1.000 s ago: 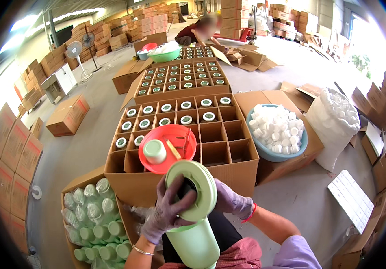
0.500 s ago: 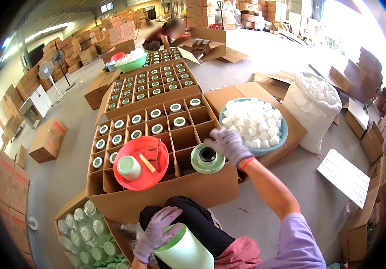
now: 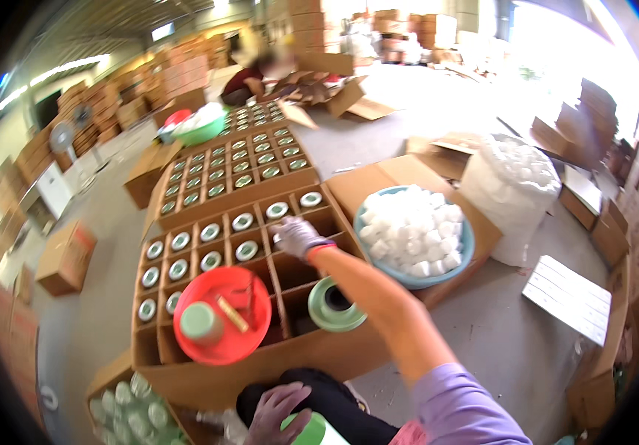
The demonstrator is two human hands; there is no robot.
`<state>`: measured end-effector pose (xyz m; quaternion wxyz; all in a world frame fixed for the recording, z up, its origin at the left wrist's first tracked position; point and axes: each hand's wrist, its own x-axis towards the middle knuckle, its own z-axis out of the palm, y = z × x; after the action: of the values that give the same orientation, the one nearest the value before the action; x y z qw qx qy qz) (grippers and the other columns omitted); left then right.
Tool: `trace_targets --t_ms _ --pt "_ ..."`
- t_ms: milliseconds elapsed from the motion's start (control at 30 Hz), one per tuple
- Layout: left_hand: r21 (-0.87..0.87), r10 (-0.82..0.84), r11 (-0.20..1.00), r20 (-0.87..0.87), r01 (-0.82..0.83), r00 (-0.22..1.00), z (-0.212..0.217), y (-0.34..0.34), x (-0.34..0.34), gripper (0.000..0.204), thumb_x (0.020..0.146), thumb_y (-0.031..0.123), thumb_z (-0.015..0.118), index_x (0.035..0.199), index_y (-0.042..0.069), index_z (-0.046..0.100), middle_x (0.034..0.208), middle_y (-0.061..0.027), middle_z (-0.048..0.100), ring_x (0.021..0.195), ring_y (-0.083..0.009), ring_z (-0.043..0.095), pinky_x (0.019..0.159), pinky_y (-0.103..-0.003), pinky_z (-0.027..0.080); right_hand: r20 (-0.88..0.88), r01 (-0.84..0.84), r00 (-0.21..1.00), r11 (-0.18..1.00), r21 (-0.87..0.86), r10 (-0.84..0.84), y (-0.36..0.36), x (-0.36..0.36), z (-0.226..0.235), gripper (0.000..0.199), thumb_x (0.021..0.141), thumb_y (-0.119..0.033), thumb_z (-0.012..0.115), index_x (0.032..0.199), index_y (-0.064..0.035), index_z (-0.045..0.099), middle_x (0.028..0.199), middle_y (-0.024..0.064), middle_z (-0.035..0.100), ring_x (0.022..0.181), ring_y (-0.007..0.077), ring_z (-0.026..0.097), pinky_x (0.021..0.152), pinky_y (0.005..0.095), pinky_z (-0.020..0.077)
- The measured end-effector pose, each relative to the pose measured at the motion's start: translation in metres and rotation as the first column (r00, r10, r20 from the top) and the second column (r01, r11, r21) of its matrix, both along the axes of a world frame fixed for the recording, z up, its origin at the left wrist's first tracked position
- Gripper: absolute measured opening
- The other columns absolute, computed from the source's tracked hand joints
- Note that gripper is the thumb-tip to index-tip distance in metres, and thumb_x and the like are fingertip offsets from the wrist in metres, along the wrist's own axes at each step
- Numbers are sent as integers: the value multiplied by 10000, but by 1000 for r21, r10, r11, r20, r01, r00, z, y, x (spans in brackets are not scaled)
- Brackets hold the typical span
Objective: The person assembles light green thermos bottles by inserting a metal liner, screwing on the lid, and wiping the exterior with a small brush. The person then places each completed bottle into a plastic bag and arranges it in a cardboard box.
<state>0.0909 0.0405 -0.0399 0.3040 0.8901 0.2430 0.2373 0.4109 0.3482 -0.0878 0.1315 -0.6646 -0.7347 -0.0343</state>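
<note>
My right hand, in a pale glove, curls over a white-lidded jar in the second row of a divided carton; the jar is mostly hidden. Around it, rows of jars with white-and-green lids stand in the compartments. My left hand, also gloved, has its fingers apart beside a light green cylindrical container at my lap. A red plate at the carton's near side bears a green cup, a cream-coloured stick and reddish-brown pieces. Right of it sits a round green piece with a dark centre.
A blue basin heaped with white caps stands to the right, before a white sack. More filled cartons run away ahead, with another person crouching at the far end. Wrapped green items fill a box at lower left.
My right hand has moved left from the basin's edge to the jars in the second row. The view has shifted, and less of the green container shows by my left hand.
</note>
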Motion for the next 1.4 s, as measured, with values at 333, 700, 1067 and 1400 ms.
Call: trace_targets --t_ms 333,700,1067,1400 --pt "-209 107 974 87 -87 990 9 8 -6 387 908 83 674 1286 19 622 1285 -172 619 1207 -332 562 1040 -400 437 -29 -9 1000 985 -174 4 37 1 -21 224 907 -218 611 1069 -92 702 1057 188 708 1007 368 681 841 485 557" --pt "-769 606 632 567 94 558 34 33 -3 585 992 193 583 1513 58 355 1454 -142 490 1298 -302 521 1092 -475 442 -497 -164 802 922 350 331 -132 -13 201 514 838 -211 728 1315 -98 575 1207 225 609 1118 355 611 965 414 498" --pt "-688 598 477 710 547 372 54 3 -23 856 943 700 431 1523 88 285 1441 -184 493 1254 -336 569 1026 -505 530 -336 -279 714 690 668 614 -281 -131 124 674 891 -150 646 1500 -36 380 1506 277 304 1368 431 378 1109 486 372" --pt "-799 678 415 590 434 438 -13 19 -84 609 1011 551 397 1437 123 471 1374 -78 582 1233 -244 594 970 -430 553 -909 -548 120 790 274 399 -340 -125 60 721 1013 -502 440 1470 54 388 1479 193 412 1399 300 393 1174 402 273"
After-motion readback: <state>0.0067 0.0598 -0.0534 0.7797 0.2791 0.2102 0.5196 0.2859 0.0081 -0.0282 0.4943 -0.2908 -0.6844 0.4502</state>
